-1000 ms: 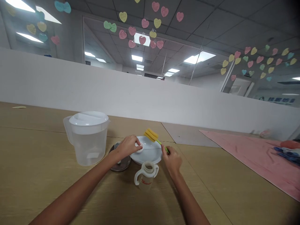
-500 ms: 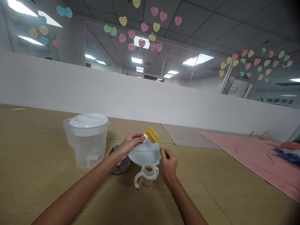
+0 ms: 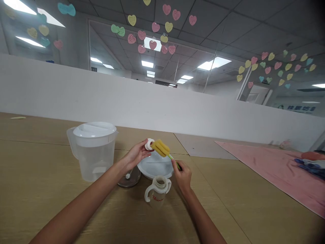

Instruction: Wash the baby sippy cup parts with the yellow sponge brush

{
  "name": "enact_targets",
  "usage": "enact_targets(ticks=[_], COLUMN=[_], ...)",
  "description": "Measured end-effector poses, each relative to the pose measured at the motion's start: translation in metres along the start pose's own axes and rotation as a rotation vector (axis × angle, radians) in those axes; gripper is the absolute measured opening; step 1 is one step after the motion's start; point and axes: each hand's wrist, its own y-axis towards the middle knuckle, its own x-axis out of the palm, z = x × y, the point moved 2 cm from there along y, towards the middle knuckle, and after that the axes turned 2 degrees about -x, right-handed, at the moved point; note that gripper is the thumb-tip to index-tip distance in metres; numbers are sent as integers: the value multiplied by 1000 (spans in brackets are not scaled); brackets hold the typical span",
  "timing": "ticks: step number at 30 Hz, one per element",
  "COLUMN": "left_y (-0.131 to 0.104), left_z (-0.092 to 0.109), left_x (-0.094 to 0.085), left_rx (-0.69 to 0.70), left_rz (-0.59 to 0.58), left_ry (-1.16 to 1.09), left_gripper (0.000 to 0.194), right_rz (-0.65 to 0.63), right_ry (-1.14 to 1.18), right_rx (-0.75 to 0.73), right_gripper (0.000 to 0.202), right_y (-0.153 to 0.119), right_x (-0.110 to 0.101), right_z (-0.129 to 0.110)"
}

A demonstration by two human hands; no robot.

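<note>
My left hand (image 3: 137, 152) is closed on a small white bottle collar (image 3: 149, 144), its opening turned to the right. In my right hand (image 3: 183, 175) is the green handle of a bottle brush (image 3: 161, 148); its yellow sponge head touches or enters the collar's opening. Both are above a white bowl (image 3: 154, 171). Nearer to me stands a clear baby bottle (image 3: 157, 193) with white side handles, red lettering and an uncovered mouth. Left of the bowl lies a dark round tray (image 3: 135, 179), holding a thin piece with a white end, partly hidden by my left arm.
A translucent lidded pitcher (image 3: 95, 156) stands to the left on the wooden table (image 3: 228, 200). At the right are a pink cloth (image 3: 259, 162) and a red and blue bundle (image 3: 311, 164). A white partition (image 3: 152, 105) runs along the back.
My left hand has turned and moved slightly left, so the collar's round opening now shows. The brush head has shifted a little left and down, towards the collar.
</note>
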Motion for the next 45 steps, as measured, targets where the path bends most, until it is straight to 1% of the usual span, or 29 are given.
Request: enact_targets(ticks=[2, 4, 7, 9, 12, 14, 15, 18, 21, 23, 24, 26, 27, 29, 31, 33, 35, 36, 39, 40, 41, 45], left_y=[-1, -3, -7, -7, -5, -3, -3, -3, -10, -16, -19, -24, -26, -27, -25, -24, -23, -23, -22, -21, -19, -7], left_z=[0, 2, 5, 7, 7, 6, 6, 7, 17, 27, 33, 43, 46, 50, 48, 44, 41, 40, 36, 35, 33, 21], left_x=[1, 2, 4, 3, -2, -6, -7, -7, -5, -6, -7, -13, -16, -23, -31, -38, -43, -45, -51, -52, -54, -64], left_rx=[-8, -60, -143, -152, -87, -9, 30, 99, 132, 182, 210, 282, 320, 386, 424, 416, 358, 313, 180, 148, 123, 46], left_rz=[-5, -7, 9, 41, 116, 124, 104, 12, -63, -52, -8, 131, 194, 261, 276, 276, 262, 252, 243, 243, 242, 244], left_ry=[14, -22, -107, -129, -82, 2, 56, 174, 268, 468, 622, 983, 1161, 1443, 1593, 1646, 1649, 1640, 1617, 1617, 1620, 1632], left_gripper=[21, 20, 25, 27, 24, 17, 16, 24, 29, 39, 45, 55, 57, 57, 58, 62, 62, 58, 37, 33, 33, 42], right_rz=[7, -17, -33, -12, 17, 29, 32, 25, 19, 25, 28, 40, 46, 49, 46, 46, 51, 54, 52, 49, 43, 33], right_ry=[2, -16, -66, -89, -96, -79, -71, -84, -180, -232, -242, -251, -257, -274, -287, -294, -308, -315, -330, -335, -341, -370], right_rx=[-24, -79, -163, -168, -100, -47, -30, -11, -13, -4, 3, 24, 30, 25, 8, -7, -15, -18, -31, -35, -38, -46], right_gripper=[39, 37, 35, 35, 36, 38, 39, 42, 45, 47, 47, 48, 49, 50, 49, 49, 49, 49, 50, 50, 50, 50], right_y=[0, -1, -3, -3, -2, -1, -1, 0, 0, 0, 1, 1, 2, 2, 3, 3, 3, 3, 3, 3, 3, 3], right_x=[0, 0, 1, 1, 0, 0, -1, 0, 2, 2, 2, 1, 1, 0, 0, 0, 0, 0, -1, -1, -1, 0], right_z=[-1, -2, -1, 0, 4, 5, 5, 5, 6, 7, 7, 8, 8, 8, 7, 7, 6, 6, 5, 5, 5, 5])
